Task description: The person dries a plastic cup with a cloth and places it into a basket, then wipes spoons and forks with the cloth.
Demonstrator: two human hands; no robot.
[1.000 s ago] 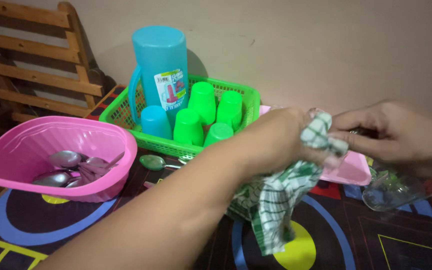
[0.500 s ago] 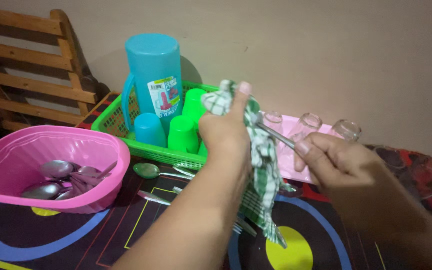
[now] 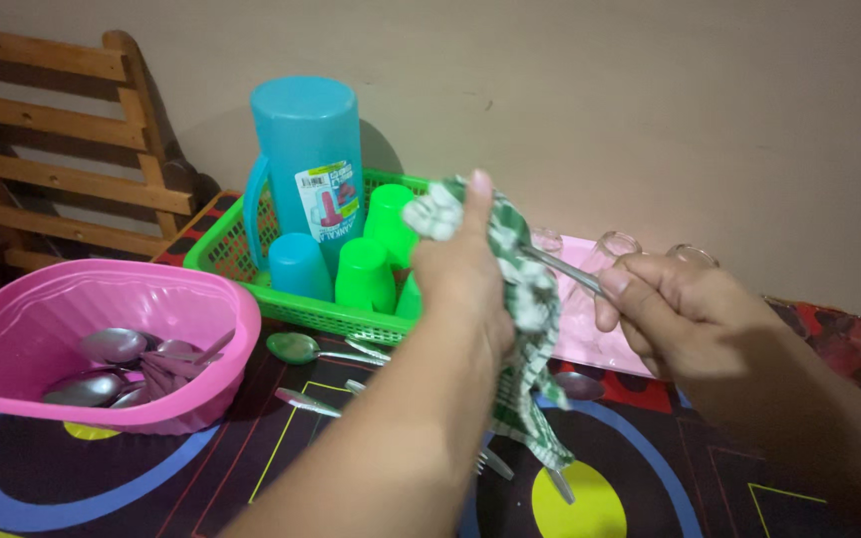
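Note:
My left hand (image 3: pixel 465 274) is raised at centre and grips a green-and-white checked cloth (image 3: pixel 525 329), which is wrapped around the head of a metal spoon (image 3: pixel 562 267). The spoon's handle is pinched by my right hand (image 3: pixel 685 314), just right of the cloth. The cloth hangs down toward the patterned mat (image 3: pixel 201 478). Loose spoons (image 3: pixel 311 349) lie on the mat below my left forearm, in front of the green basket (image 3: pixel 221 244).
A pink bowl (image 3: pixel 12 334) with several spoons sits at left. The green basket holds a tall blue jug (image 3: pixel 306 159), a blue cup (image 3: pixel 299 264) and green cups (image 3: pixel 366 274). Clear glasses (image 3: pixel 618 246) stand upturned on a pink tray (image 3: pixel 580 334). A wooden frame (image 3: pixel 62 149) leans against the wall.
My hands rose from low right to centre, then the spoon and cloth shifted slightly right. The cloth now wraps the spoon's head. The view moved a little.

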